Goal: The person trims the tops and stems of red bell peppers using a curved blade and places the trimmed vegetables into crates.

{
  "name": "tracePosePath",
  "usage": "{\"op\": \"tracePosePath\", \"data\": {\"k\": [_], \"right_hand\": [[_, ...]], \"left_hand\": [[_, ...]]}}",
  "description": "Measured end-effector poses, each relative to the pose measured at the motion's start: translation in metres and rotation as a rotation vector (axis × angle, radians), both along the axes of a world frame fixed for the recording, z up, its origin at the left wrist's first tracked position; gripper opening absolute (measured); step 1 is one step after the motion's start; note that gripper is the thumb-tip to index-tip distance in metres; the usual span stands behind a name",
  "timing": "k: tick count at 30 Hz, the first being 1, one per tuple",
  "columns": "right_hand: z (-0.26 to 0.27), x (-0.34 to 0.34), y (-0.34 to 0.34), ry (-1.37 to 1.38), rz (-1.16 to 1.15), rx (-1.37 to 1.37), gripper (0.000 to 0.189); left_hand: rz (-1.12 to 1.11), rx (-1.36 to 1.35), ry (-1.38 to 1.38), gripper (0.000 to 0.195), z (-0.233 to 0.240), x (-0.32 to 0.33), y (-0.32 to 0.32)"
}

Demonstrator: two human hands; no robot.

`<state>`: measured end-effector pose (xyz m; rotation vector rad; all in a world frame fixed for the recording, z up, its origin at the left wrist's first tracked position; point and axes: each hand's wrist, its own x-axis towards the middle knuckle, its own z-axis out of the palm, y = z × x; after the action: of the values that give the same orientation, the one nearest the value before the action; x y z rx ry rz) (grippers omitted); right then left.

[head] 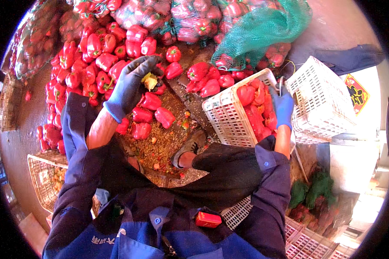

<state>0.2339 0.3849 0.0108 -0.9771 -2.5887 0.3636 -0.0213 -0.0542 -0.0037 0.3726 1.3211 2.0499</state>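
Note:
My left hand [129,85], in a grey-blue coated glove, is closed around a pale yellow pepper core [150,81] above loose red bell peppers. Several whole red bell peppers [150,101] lie on the floor just below it. My right hand [281,105], gloved in blue, is at the right side of a white plastic crate [228,118]. A small curved metal tool [281,84] sticks up from its fingers; the rest of the tool is hidden. Inside the tilted crate are opened red pepper pieces [255,110].
A large heap of red bell peppers [87,69] spreads at the left. Filled mesh sacks [194,19] and a green net [259,32] stand behind. Another white crate [317,103] is at the right. A crate with pepper scraps [40,181] sits at lower left. Seeds [162,152] litter the floor around my feet.

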Motion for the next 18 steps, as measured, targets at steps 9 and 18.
{"op": "tracePosePath", "data": {"k": [9, 18], "right_hand": [[-0.086, 0.005, 0.04, -0.108, 0.078, -0.649, 0.048], [-0.083, -0.005, 0.039, -0.124, 0.181, -0.659, 0.048]], "left_hand": [[0.079, -0.126, 0.019, 0.031, -0.015, -0.027, -0.029], [0.662, -0.853, 0.83, 0.026, 0.068, -0.018, -0.194]]}}
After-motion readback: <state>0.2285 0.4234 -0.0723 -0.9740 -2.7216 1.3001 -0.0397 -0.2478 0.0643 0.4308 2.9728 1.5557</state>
